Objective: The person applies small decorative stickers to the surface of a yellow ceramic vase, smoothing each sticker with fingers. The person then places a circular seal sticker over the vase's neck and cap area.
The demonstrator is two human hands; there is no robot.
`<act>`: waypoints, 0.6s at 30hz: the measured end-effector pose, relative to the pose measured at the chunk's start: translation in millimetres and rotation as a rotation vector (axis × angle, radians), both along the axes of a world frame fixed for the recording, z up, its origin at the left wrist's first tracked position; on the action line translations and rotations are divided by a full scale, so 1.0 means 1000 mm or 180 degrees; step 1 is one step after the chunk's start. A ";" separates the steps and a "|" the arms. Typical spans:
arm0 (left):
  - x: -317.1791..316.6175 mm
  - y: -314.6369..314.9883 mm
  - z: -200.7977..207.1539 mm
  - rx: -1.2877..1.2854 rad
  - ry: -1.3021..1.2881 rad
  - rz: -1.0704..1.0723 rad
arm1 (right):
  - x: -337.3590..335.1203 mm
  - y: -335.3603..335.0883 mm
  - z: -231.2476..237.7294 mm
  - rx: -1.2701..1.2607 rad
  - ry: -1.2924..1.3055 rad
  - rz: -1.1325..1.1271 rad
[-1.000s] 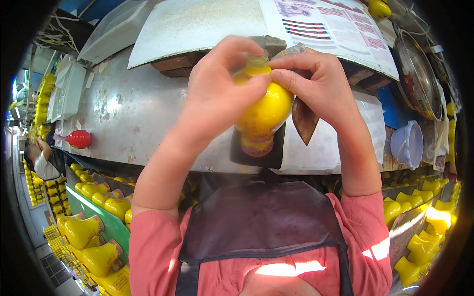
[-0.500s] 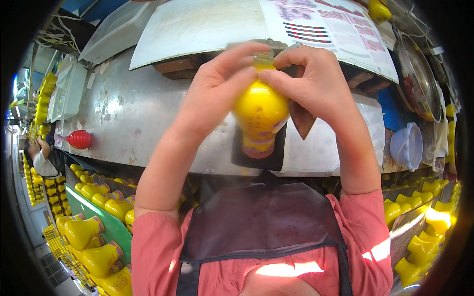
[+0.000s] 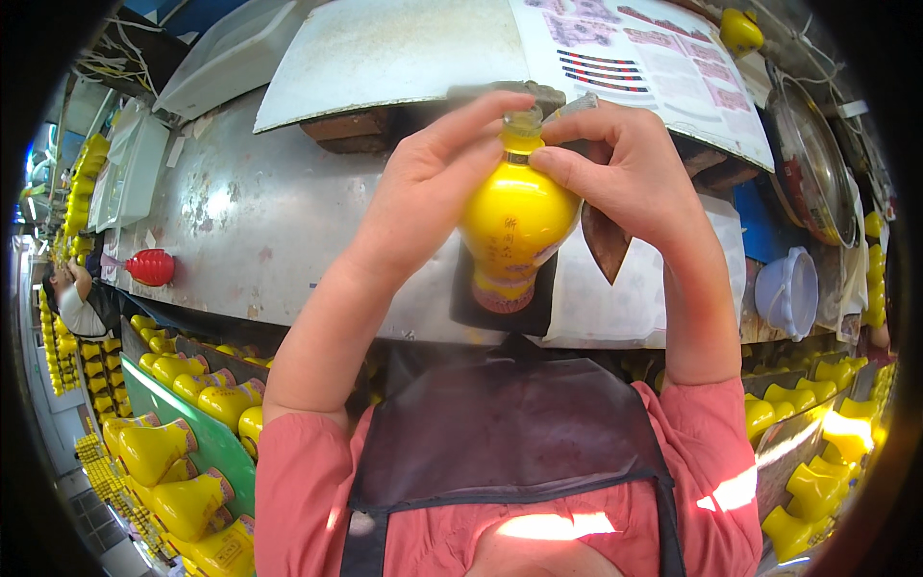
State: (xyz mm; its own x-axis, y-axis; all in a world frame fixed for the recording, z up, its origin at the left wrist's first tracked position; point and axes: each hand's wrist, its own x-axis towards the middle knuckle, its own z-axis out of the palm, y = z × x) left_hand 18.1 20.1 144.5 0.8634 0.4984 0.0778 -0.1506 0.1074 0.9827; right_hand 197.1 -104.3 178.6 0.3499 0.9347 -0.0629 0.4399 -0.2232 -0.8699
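Note:
A glossy yellow bottle [image 3: 519, 216] with a clear glass mouth, dark lettering and purple patterning leans on a dark pad [image 3: 468, 300] near the table's front edge. Around its neck a narrow dark band [image 3: 517, 157] shows. My left hand [image 3: 437, 178] is closed about the left side of the neck, index finger near the mouth, thumb against the shoulder. On the other side my right hand [image 3: 615, 159] presses its thumb tip at the band's right end. Tucked in my right fingers is a pointed brown blade [image 3: 605, 240], its tip hanging downward; its upper part is hidden.
Behind the bottle, a raised white board [image 3: 404, 53] carries printed decal sheets [image 3: 630, 72]. A red ribbed vessel [image 3: 152, 267] stands left, a pale blue bucket [image 3: 786, 291] right. Yellow bottles [image 3: 187, 500] crowd racks on both sides; another person [image 3: 82, 298] is at far left.
My right thumb has slid to the right along the neck, and the dark band now shows between my thumbs. The brown blade has shifted right and slightly nearer.

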 end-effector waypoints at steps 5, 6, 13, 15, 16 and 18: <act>0.002 0.002 0.004 0.0072 -0.0090 0.0049 | -0.007 -0.005 -0.008 0.0605 -0.0014 -0.0388; 0.003 0.002 0.005 0.0198 -0.0096 0.0109 | -0.013 -0.013 -0.008 0.0805 0.0013 -0.0580; 0.013 0.003 0.015 0.0799 0.0233 0.0431 | -0.038 -0.026 -0.024 0.1842 -0.1400 0.0304; 0.014 0.001 0.017 0.0995 0.0246 0.0561 | -0.038 -0.030 -0.028 0.1711 -0.0600 0.0193; 0.014 0.001 0.018 0.1029 0.0229 0.0590 | -0.038 -0.032 -0.030 0.1585 -0.0195 0.0135; 0.011 -0.003 0.020 0.1052 0.0188 0.0648 | -0.037 -0.035 -0.032 0.1533 0.0058 0.0045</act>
